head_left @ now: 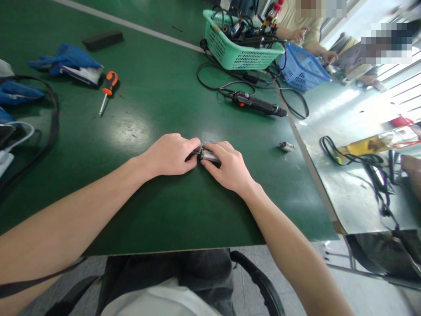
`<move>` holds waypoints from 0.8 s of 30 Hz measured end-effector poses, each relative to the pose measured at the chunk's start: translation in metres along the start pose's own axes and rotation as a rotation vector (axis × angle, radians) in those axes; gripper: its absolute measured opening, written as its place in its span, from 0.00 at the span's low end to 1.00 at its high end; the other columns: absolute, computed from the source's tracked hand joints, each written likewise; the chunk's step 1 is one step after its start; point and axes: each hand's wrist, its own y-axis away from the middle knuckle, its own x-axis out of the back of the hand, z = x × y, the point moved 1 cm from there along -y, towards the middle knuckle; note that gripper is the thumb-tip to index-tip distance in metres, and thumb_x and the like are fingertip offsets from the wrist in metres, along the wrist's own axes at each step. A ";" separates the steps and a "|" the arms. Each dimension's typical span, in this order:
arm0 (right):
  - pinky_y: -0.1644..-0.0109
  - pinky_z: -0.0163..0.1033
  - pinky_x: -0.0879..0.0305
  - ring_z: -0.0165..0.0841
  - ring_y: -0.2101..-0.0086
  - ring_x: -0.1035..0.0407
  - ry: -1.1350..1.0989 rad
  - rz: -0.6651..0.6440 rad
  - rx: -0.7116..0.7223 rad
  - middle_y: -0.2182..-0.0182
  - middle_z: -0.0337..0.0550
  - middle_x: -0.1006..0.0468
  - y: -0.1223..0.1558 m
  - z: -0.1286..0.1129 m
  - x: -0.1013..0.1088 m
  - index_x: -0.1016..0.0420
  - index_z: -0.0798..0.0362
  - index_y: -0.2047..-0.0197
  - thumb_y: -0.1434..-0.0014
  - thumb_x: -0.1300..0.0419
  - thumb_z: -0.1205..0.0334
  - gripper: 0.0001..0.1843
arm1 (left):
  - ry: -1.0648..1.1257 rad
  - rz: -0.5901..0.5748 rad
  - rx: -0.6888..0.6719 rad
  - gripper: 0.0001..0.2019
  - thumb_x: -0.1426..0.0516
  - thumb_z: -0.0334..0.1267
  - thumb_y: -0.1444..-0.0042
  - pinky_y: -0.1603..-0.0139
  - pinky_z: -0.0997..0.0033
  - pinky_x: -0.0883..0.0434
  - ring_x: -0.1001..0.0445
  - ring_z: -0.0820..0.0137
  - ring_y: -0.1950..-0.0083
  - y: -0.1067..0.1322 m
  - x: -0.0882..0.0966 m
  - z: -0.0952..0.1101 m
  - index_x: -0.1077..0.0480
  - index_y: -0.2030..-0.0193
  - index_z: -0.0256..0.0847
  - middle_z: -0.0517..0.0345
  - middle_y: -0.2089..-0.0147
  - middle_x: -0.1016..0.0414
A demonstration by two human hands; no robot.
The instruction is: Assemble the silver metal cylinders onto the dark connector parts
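My right hand [228, 166] is closed around a small silver cylinder, like a little motor [209, 155], lying on its side on the green table [164, 210]. Close by on the left, my left hand [174, 154] pinches a small dark piece [194, 153] against the cylinder's end. Most of that piece is hidden by the fingers, so its kind does not show. A second small silver cylinder [287, 146] lies apart to the right, near the table's edge strip.
An orange-handled screwdriver [108, 90], blue cloth-like items [70, 61] and a dark block [103, 40] lie left. A corded electric screwdriver [258, 104] lies beyond my right hand. Behind it stand a green basket [243, 57] of cabled parts and a blue basket [302, 68]. Other people sit right.
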 end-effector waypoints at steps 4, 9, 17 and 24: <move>0.45 0.50 0.31 0.44 0.53 0.29 0.004 -0.001 0.007 0.54 0.49 0.21 0.000 0.000 0.000 0.26 0.52 0.45 0.33 0.39 0.60 0.15 | 0.010 0.006 -0.006 0.10 0.48 0.41 0.37 0.69 0.64 0.41 0.25 0.64 0.70 0.001 0.001 0.001 0.29 0.60 0.40 0.55 0.70 0.22; 0.45 0.50 0.31 0.44 0.53 0.29 0.011 -0.001 0.000 0.54 0.49 0.21 0.000 0.000 0.000 0.26 0.51 0.44 0.33 0.39 0.60 0.15 | 0.013 0.004 0.003 0.09 0.48 0.40 0.37 0.70 0.65 0.41 0.25 0.64 0.70 0.000 0.001 0.001 0.29 0.59 0.40 0.56 0.70 0.22; 0.45 0.51 0.31 0.44 0.53 0.29 0.007 -0.007 -0.001 0.54 0.49 0.21 -0.001 0.000 0.000 0.26 0.51 0.44 0.33 0.39 0.60 0.15 | 0.018 0.001 0.007 0.10 0.48 0.41 0.37 0.70 0.65 0.42 0.25 0.64 0.70 0.000 0.001 0.001 0.28 0.59 0.40 0.55 0.70 0.22; 0.45 0.51 0.31 0.44 0.53 0.29 0.008 -0.006 -0.001 0.54 0.49 0.20 0.000 -0.001 0.000 0.26 0.51 0.44 0.33 0.39 0.60 0.15 | 0.006 0.003 -0.001 0.10 0.48 0.41 0.37 0.70 0.64 0.41 0.24 0.63 0.69 0.001 0.000 0.000 0.28 0.59 0.40 0.55 0.70 0.22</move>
